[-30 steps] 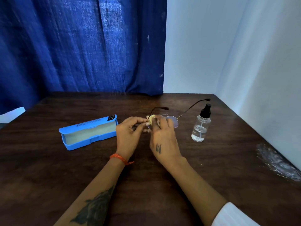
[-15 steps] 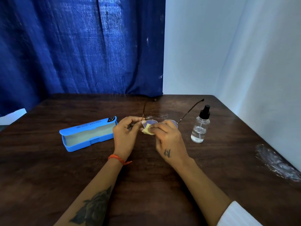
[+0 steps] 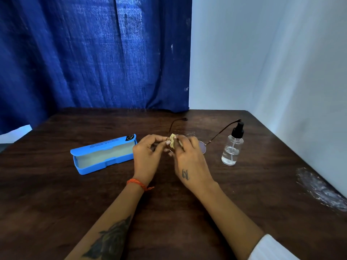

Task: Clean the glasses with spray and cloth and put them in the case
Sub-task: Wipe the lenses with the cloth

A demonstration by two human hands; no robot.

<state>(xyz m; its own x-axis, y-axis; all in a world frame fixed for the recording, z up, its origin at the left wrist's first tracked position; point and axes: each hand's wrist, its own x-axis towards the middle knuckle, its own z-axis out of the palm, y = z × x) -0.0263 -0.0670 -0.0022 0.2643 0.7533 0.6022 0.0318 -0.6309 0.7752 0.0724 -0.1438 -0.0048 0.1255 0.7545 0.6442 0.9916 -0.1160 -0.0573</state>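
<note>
Head view: glasses held and wiped over the table

Glasses [image 3: 203,146] are held above the middle of the table [image 3: 244,194], temple arms open and pointing to the far side. Left hand [image 3: 148,156] pinches the frame at its left end, fingers curled. Right hand [image 3: 189,160] grasps a small yellow cloth [image 3: 172,142] and presses it on the left lens; that lens is mostly hidden by cloth and fingers. Right lens shows just right of the right hand, with one arm reaching toward the spray bottle [image 3: 232,147]. Bottle stands upright to the right of the glasses, apart from them, clear with a black top, some liquid inside. Blue case [image 3: 105,154] lies open to the left, near the left hand, not touching it. Orange thread band [image 3: 139,183] on the left wrist. Blue curtain [image 3: 93,53] hangs behind the far edge; white wall [image 3: 262,53] on the right.
</note>
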